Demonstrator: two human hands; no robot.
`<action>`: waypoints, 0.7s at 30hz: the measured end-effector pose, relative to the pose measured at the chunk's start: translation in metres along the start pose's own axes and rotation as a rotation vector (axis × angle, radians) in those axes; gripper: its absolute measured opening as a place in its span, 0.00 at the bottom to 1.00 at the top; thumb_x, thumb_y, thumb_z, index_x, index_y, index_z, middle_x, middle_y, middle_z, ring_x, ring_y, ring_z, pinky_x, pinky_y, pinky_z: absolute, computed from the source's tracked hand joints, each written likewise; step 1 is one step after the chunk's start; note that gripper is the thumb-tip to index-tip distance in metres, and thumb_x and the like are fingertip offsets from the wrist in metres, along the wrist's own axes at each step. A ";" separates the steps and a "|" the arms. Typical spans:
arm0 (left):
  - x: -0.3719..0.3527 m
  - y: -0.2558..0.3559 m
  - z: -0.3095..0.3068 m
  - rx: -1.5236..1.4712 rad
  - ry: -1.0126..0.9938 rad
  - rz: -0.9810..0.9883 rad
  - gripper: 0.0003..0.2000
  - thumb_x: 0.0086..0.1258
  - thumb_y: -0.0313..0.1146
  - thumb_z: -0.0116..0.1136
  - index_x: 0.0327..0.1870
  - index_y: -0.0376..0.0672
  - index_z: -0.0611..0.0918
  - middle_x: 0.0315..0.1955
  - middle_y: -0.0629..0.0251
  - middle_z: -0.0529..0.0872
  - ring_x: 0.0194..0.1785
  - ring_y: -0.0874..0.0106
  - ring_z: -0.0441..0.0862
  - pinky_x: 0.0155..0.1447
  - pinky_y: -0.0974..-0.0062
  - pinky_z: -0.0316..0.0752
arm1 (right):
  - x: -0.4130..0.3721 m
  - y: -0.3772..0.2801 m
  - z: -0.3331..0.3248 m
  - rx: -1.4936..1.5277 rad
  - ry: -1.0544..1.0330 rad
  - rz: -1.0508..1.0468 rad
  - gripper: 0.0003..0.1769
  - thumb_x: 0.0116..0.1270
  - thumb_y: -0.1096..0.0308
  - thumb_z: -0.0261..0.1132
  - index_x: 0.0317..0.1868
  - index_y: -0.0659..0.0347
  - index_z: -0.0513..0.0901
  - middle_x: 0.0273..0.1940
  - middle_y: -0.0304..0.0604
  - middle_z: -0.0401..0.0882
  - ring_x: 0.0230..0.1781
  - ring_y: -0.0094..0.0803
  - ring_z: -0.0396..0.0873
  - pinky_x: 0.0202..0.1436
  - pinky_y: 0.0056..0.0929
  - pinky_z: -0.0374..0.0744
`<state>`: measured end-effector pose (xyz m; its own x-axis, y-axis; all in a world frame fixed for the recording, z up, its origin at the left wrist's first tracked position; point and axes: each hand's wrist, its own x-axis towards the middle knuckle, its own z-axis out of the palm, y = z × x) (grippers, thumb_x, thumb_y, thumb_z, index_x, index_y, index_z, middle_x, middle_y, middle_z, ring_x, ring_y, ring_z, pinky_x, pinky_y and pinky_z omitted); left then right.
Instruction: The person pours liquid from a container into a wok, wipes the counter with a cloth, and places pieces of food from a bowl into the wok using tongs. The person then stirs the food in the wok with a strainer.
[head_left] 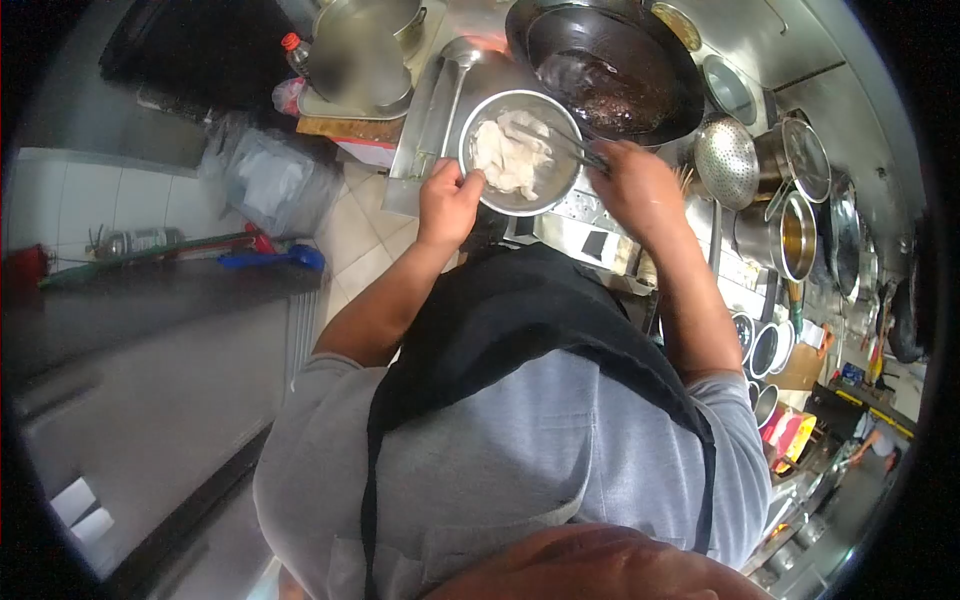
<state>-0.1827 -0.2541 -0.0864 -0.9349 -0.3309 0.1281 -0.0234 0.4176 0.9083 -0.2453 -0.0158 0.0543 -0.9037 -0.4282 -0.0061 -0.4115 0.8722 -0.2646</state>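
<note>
One round metal bowl (563, 182) is in the upper middle of my view, in front of the person, with soft, pale pieces of food (508, 158) heaped inside it, mostly toward the left. I see the left hand (450, 207) gripping the bowl's left rim, thumb over the edge; the other fingers are largely hidden from me, so I cannot tell how far they curl underneath. The right hand (640, 188) is closed around the upper ends of thin, dark sticks (562, 140), whose far ends reach over the bowl to the food. From here I cannot tell whether the bowl rests on anything or is held up.

Just beyond the bowl, to the right, I have a large black wok (600, 55) with a wet, shiny inside. A long-handled ladle (458, 85) lies to the left on the metal worktop (421, 120). Right of the wok I make out a perforated strainer (725, 162) and, nearer, a pot of amber liquid (797, 235). A red-capped bottle (296, 55) stands at the upper left.
</note>
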 end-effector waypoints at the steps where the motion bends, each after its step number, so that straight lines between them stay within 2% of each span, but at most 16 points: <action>1: 0.002 0.004 0.001 -0.001 -0.004 0.005 0.08 0.68 0.32 0.61 0.38 0.34 0.83 0.29 0.63 0.80 0.34 0.72 0.76 0.42 0.72 0.72 | 0.002 0.001 0.011 0.000 0.008 -0.021 0.17 0.65 0.62 0.62 0.52 0.58 0.84 0.46 0.53 0.84 0.45 0.53 0.83 0.50 0.47 0.81; 4: 0.006 0.008 0.004 0.006 -0.005 0.010 0.09 0.66 0.32 0.62 0.37 0.34 0.83 0.27 0.60 0.78 0.32 0.68 0.76 0.42 0.70 0.71 | 0.005 0.008 0.025 -0.003 -0.005 -0.080 0.16 0.65 0.64 0.62 0.52 0.58 0.84 0.44 0.51 0.84 0.44 0.52 0.84 0.49 0.46 0.82; 6: 0.009 -0.004 0.009 -0.004 -0.011 -0.066 0.11 0.65 0.34 0.58 0.32 0.33 0.81 0.30 0.51 0.79 0.35 0.55 0.78 0.42 0.61 0.73 | 0.000 0.013 0.015 0.044 0.026 -0.070 0.16 0.65 0.64 0.63 0.52 0.58 0.84 0.44 0.51 0.84 0.43 0.52 0.84 0.49 0.46 0.82; 7: 0.011 -0.014 0.013 -0.008 -0.013 -0.065 0.11 0.65 0.34 0.58 0.32 0.33 0.81 0.30 0.51 0.79 0.35 0.55 0.78 0.42 0.61 0.73 | -0.002 0.018 0.007 0.090 0.058 -0.060 0.16 0.65 0.65 0.63 0.52 0.58 0.84 0.43 0.51 0.84 0.42 0.52 0.84 0.48 0.46 0.82; 9: 0.014 -0.023 0.015 -0.041 -0.057 -0.183 0.11 0.65 0.35 0.57 0.33 0.33 0.81 0.32 0.50 0.79 0.36 0.52 0.78 0.44 0.61 0.73 | -0.006 0.026 -0.007 0.098 0.118 -0.022 0.17 0.64 0.65 0.64 0.53 0.59 0.84 0.44 0.51 0.83 0.42 0.51 0.83 0.46 0.46 0.81; 11: 0.013 -0.017 0.015 -0.041 -0.050 -0.160 0.12 0.65 0.35 0.57 0.33 0.32 0.81 0.32 0.49 0.79 0.36 0.52 0.78 0.44 0.61 0.73 | -0.006 0.030 -0.019 0.015 0.044 -0.082 0.17 0.63 0.66 0.64 0.52 0.58 0.84 0.41 0.50 0.83 0.42 0.50 0.84 0.46 0.46 0.82; 13: 0.012 0.001 0.009 -0.041 -0.052 -0.131 0.13 0.65 0.36 0.57 0.32 0.32 0.80 0.33 0.49 0.80 0.36 0.52 0.78 0.44 0.61 0.73 | -0.004 0.024 -0.011 -0.064 0.042 -0.111 0.16 0.63 0.66 0.63 0.51 0.58 0.84 0.40 0.49 0.83 0.41 0.50 0.84 0.45 0.46 0.82; 15: 0.015 0.013 0.004 0.092 -0.113 -0.058 0.14 0.65 0.37 0.56 0.32 0.31 0.80 0.34 0.48 0.80 0.37 0.52 0.79 0.45 0.60 0.73 | 0.006 0.025 0.006 -0.207 -0.001 -0.146 0.15 0.62 0.67 0.61 0.49 0.58 0.83 0.38 0.48 0.82 0.38 0.49 0.84 0.44 0.46 0.82; 17: 0.016 0.016 0.005 0.078 -0.109 -0.069 0.13 0.65 0.37 0.56 0.32 0.31 0.80 0.33 0.48 0.80 0.37 0.52 0.79 0.44 0.60 0.73 | 0.012 0.026 0.011 -0.240 -0.049 -0.164 0.15 0.62 0.66 0.62 0.49 0.57 0.84 0.39 0.48 0.82 0.38 0.49 0.84 0.43 0.46 0.83; 19: 0.019 0.008 0.007 0.067 -0.090 -0.085 0.13 0.65 0.36 0.56 0.32 0.31 0.80 0.33 0.48 0.80 0.36 0.52 0.79 0.44 0.60 0.73 | 0.008 0.027 0.001 -0.153 0.006 -0.142 0.15 0.63 0.66 0.63 0.49 0.57 0.84 0.39 0.48 0.82 0.38 0.49 0.84 0.43 0.46 0.83; 21: 0.023 -0.024 0.020 -0.099 -0.066 -0.199 0.13 0.64 0.36 0.57 0.32 0.31 0.80 0.30 0.46 0.81 0.35 0.51 0.79 0.43 0.59 0.73 | 0.003 0.034 -0.017 0.000 0.055 -0.079 0.15 0.64 0.65 0.64 0.50 0.57 0.85 0.42 0.49 0.83 0.40 0.50 0.84 0.45 0.45 0.82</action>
<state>-0.2104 -0.2550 -0.1127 -0.9365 -0.3412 -0.0812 -0.1780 0.2630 0.9482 -0.2642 0.0163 0.0622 -0.8736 -0.4818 0.0681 -0.4816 0.8362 -0.2623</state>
